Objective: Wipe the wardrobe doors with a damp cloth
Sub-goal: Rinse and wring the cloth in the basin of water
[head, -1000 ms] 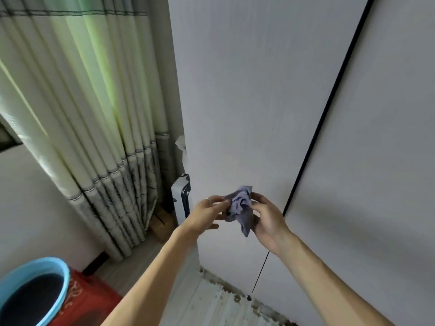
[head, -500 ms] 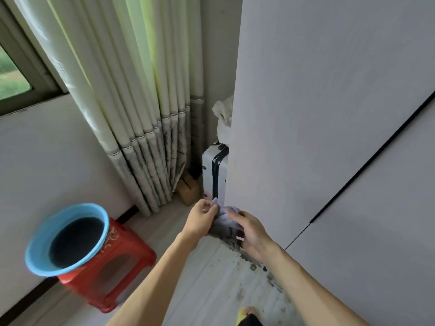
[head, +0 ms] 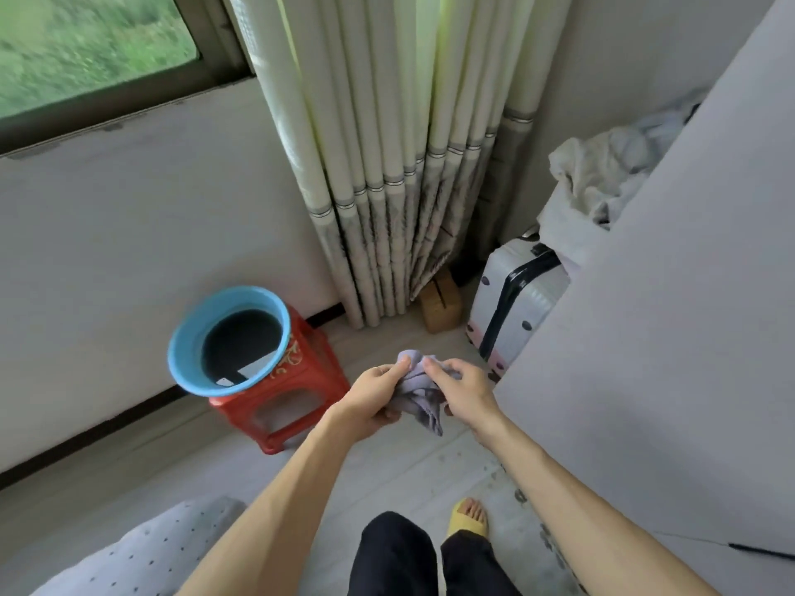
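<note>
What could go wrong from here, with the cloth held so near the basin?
The blue basin stands on a red stool; a bump while rinsing might tip it. The cloth, bunched between the left hand and right hand, may drip on the floor near the sandalled foot, so slipping is possible.

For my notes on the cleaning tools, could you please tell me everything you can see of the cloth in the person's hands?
The cloth is a pale lilac-grey rag of soft, thin-looking fabric, bunched up rather than spread flat. The left hand pinches its upper left part and the right hand grips it from the right; a loose corner hangs down between them. It is held in the air above the floor, apart from the wardrobe door on the right. Whether it is damp cannot be told.
</note>
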A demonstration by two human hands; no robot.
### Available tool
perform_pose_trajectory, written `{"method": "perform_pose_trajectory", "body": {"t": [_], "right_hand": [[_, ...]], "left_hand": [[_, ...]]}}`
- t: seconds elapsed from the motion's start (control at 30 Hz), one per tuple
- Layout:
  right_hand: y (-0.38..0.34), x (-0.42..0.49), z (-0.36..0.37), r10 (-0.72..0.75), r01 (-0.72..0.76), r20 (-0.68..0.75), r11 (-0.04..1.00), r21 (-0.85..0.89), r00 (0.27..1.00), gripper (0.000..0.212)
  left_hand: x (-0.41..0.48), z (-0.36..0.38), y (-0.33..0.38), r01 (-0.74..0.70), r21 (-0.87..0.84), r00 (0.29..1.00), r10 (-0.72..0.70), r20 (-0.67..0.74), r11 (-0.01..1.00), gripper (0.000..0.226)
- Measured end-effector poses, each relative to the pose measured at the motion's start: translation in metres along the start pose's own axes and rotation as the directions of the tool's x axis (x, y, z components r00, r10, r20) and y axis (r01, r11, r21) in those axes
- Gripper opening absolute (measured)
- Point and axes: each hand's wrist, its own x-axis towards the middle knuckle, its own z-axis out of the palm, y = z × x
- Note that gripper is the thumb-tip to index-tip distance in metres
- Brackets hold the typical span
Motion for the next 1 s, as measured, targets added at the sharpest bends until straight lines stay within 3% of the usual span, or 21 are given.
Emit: {"method": "perform_pose_trajectory", "body": {"t": [0.13,0.27,0.33,0.4,0.43,0.53,0.6,0.67,0.73,0.9,1.0], "right_hand": [[-0.006,0.038,0.048,0.062,-0.062,0.053,0.998,0.000,0.997,0.047],[-0.028,0.072,0.108,0.119,-0.118,0.233,0.993,-0.017,0.965,0.047],[-0.039,0.089,0.142,0.137,-0.135,0.338,0.990,-0.028,0.931,0.037],[-0.050,0.107,0.173,0.135,-0.114,0.406,0.991,-0.075,0.904,0.033],[-0.054,0.123,0.198,0.150,-0.117,0.408,0.988,-0.106,0.901,0.035],[-0.061,0.156,0.248,0.205,-0.126,0.379,0.967,-0.223,0.903,0.040],[-0.063,0.179,0.289,0.240,-0.127,0.374,0.945,-0.302,0.896,0.032],[-0.064,0.206,0.337,0.254,-0.106,0.385,0.924,-0.366,0.887,0.018],[-0.061,0.226,0.368,0.256,-0.093,0.354,0.904,-0.418,0.899,0.010],[-0.033,0.276,0.431,0.272,-0.098,0.277,0.853,-0.513,0.922,0.018],[-0.022,0.301,0.462,0.320,-0.195,0.188,0.852,-0.486,0.929,0.015]], "left_hand": [[-0.002,-0.046,0.001,-0.010,-0.020,0.999,0.010,-0.035,1.000,0.029],[0.008,-0.113,-0.003,-0.008,0.025,0.981,0.012,-0.195,1.000,0.059],[0.022,-0.152,-0.004,-0.003,-0.015,0.958,-0.002,-0.286,1.000,0.048],[0.034,-0.188,0.002,-0.012,-0.094,0.932,-0.023,-0.361,0.996,0.023],[0.045,-0.214,0.004,-0.011,-0.116,0.919,-0.036,-0.393,0.993,0.011],[0.073,-0.268,-0.001,0.014,-0.035,0.859,-0.030,-0.512,0.999,0.011],[0.091,-0.309,-0.004,0.079,0.053,0.814,-0.034,-0.580,0.995,0.011],[0.115,-0.352,-0.013,0.118,0.015,0.758,-0.081,-0.647,0.993,0.011],[0.130,-0.378,-0.020,0.155,-0.017,0.724,-0.125,-0.679,0.988,0.016],[0.163,-0.430,-0.045,0.277,0.075,0.677,-0.139,-0.723,0.958,0.023],[0.187,-0.455,-0.055,0.288,0.022,0.636,-0.174,-0.752,0.957,0.016]]}}
